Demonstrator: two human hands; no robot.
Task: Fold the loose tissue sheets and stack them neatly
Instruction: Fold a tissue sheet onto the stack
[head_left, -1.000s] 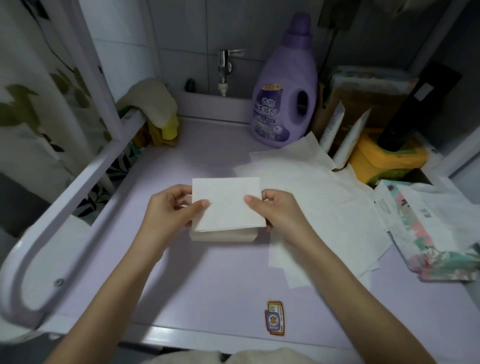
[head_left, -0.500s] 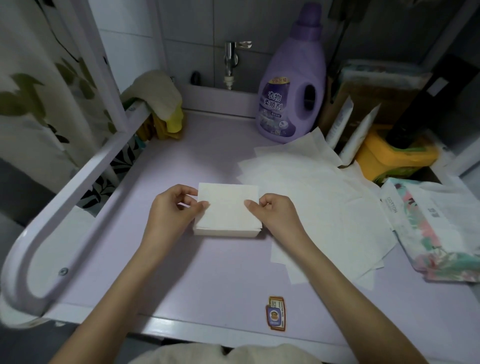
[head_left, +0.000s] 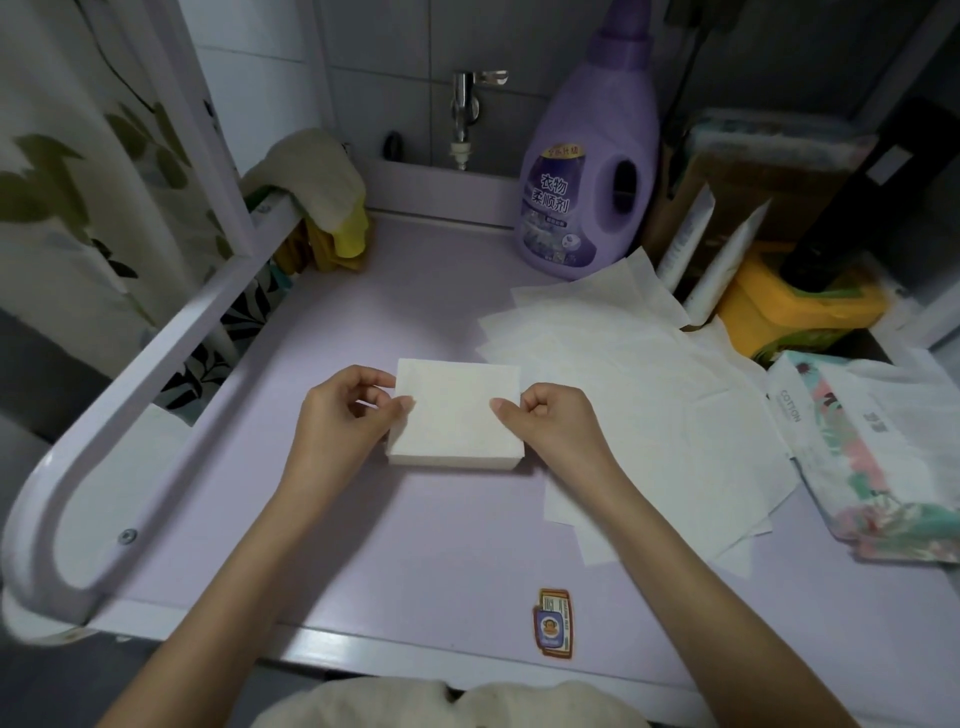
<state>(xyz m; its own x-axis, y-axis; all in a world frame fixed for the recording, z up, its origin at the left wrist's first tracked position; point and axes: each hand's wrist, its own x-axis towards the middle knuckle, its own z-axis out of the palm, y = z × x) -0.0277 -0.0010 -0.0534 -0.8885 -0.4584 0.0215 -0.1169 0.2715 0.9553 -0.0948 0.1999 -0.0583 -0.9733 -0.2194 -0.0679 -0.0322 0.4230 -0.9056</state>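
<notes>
Paper stack (head_left: 457, 421) | left hand (head_left: 337, 415), right hand (head_left: 556, 423): fingers (head_left: 501, 408) pinch its sides | risk: uneven release skews it (light paper)

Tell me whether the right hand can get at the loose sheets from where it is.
Probably yes. The loose sheets lie spread just beside the right hand, with nothing between them. It first has to let go of the folded stack it pinches.
</notes>
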